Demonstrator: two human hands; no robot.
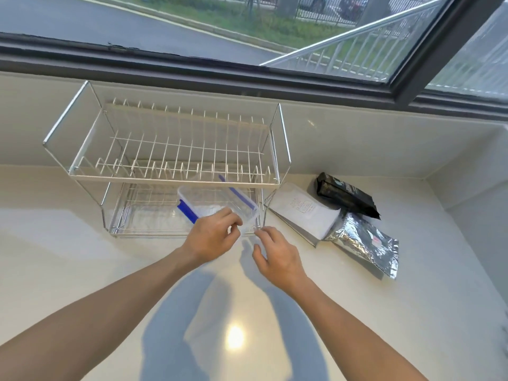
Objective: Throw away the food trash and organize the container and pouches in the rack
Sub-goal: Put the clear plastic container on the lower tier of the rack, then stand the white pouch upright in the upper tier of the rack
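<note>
The clear plastic container [220, 204], with blue clip latches on its lid, sits in the lower tier of the wire rack [170, 149], toward that tier's right end. Nothing inside it can be made out through the pale, glaring plastic. The left hand [211, 237] is at the container's near edge; its grip is curled, thumb and fingertips close together against the near corner, though whether it truly pinches the plastic is hard to tell. The right hand [277, 257] is just in front of the rack's right front corner, its grip loosely spread and holding nothing.

The rack's upper tier holds nothing but its own white dividers. Right of the rack, three pouches lie on the pale tabletop [82, 257]: a white pouch [305, 210] nearest the rack, a black pouch [346, 193] behind it, and a crinkled silver foil pouch [365, 243] partly tucked under the white one. Small print shows on the white and black pouches, too small to read. A window [247, 26] runs behind the rack.
</note>
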